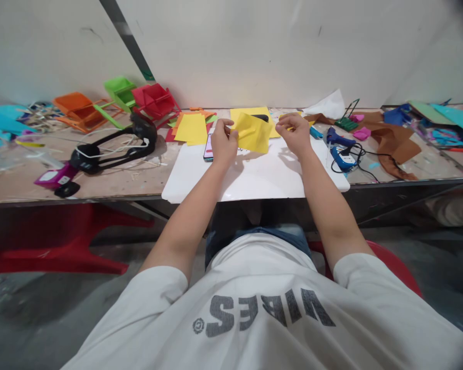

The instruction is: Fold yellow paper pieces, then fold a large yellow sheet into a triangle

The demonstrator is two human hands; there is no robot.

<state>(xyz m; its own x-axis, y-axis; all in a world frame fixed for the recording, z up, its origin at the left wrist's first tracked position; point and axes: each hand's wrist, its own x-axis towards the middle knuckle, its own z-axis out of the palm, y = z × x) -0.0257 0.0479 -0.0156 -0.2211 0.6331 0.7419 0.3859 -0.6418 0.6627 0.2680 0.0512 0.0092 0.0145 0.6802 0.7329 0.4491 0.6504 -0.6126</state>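
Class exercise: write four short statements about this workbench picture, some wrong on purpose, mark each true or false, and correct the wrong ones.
1. The left hand holds a yellow sheet. True.
2. The phone lies beside the right hand. False: the phone lies by the left hand.
3. Brown material lies to the right of the right hand. True.
4. The board under the hands is black. False: the board is white.

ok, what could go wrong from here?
The thin, bent yellow sheet in the left hand might crease further. That hand could also nudge the flat, dark-edged phone close by. If the right hand swings outward, it may snag the looped black cord near the dark-blue glue gun.
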